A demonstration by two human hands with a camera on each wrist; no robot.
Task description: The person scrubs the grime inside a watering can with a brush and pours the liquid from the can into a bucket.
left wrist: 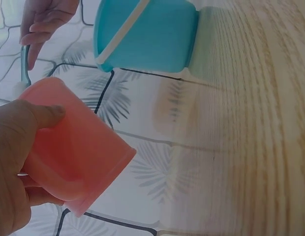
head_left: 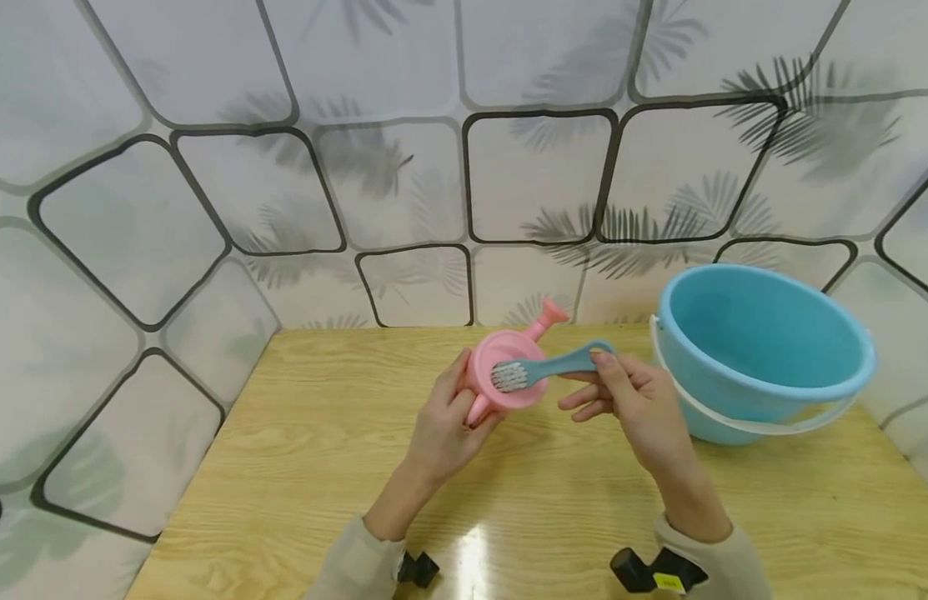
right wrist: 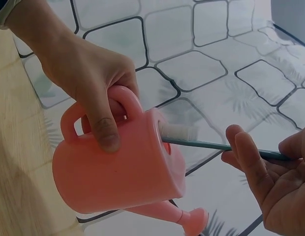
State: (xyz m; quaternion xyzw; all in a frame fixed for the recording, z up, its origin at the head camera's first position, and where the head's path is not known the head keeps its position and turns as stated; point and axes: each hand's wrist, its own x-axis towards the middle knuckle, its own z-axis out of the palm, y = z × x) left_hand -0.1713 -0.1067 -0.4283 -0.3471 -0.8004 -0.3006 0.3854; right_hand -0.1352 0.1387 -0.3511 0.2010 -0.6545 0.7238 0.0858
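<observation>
My left hand (head_left: 450, 421) grips a small pink watering can (right wrist: 113, 172) by its handle, with the thumb along its side. The can is held above the table, its open top tilted toward the head camera and its spout pointing away to the right. In my right hand (head_left: 644, 404) a blue brush (head_left: 561, 364) with white bristles is pinched near the looped end of its handle. The bristles lie at the mouth of the can; the right wrist view has them at the opening's edge. Whether they touch the inner wall, I cannot tell.
A light blue bucket (head_left: 764, 408) with a white handle stands on the right of the wooden table (head_left: 298, 467), close beside my right hand. Behind and to the left rises a wall covering (head_left: 403, 183) patterned with dark outlines and leaves.
</observation>
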